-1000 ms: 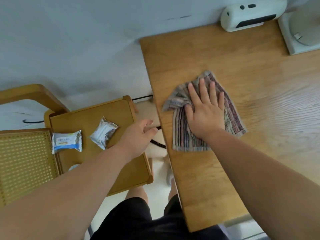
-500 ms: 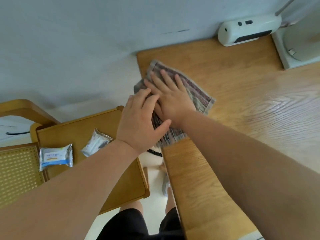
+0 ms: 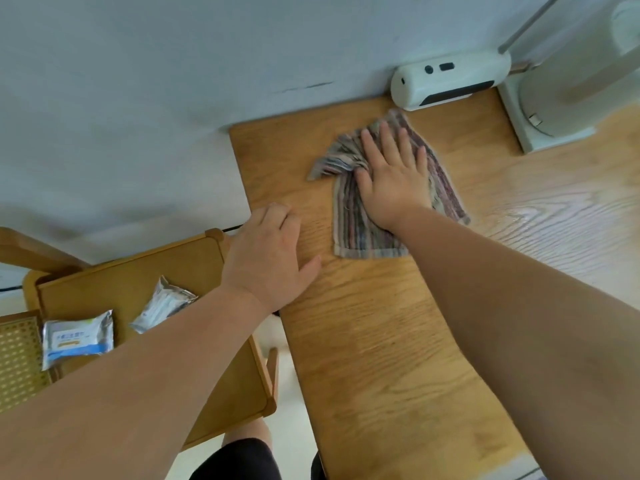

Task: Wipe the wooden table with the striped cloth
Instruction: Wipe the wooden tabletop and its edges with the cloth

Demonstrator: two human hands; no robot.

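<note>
**Surroundings**
- Rounded white plastic device with a dark slot (image 3: 450,81). Against the pale wall at the table's far edge, at 1 o'clock from the cloth and just beside its far corner. Touching or barely apart: not to be told from this angle.
- White square-based stand with a curved upright (image 3: 554,112). At 2 o'clock from the cloth, well clear of it.
- Low wooden side table with a raised rim (image 3: 138,268). At 8 o'clock from the cloth, beside the main table's left edge.
- White-and-blue wipes packet (image 3: 78,337) and crumpled silver foil packet (image 3: 162,306). Both on the side table, near each other but apart.
- Woven cane panel (image 3: 17,362). At 9 o'clock from the blue packet, at the left border of the view.
- Thin black cable (image 3: 233,229). Behind the side table's far corner.
- Black shorts (image 3: 239,459). At 6 o'clock, at the bottom of the view.

**Task items**
- Light-brown grained wooden table (image 3: 381,341). Running from 6 o'clock up to the wall.
- Grey, pink and brown striped cloth (image 3: 353,223). Spread flat on the far half of the table, near the back edge, bunched into folds at its 10 o'clock corner.

**Hands**
- Right hand (image 3: 391,178). On the cloth's middle, palm down. Fingers straight and fanned toward 12 o'clock, thumb toward 9 o'clock at the bunched folds. Pressing, not gripping.
- Left hand (image 3: 266,258). At 8 o'clock from the cloth and apart from it, palm down on the table's left edge. Fingers loosely extended, thumb out toward 3 o'clock, holding nothing. Fingertips blurred.
</note>
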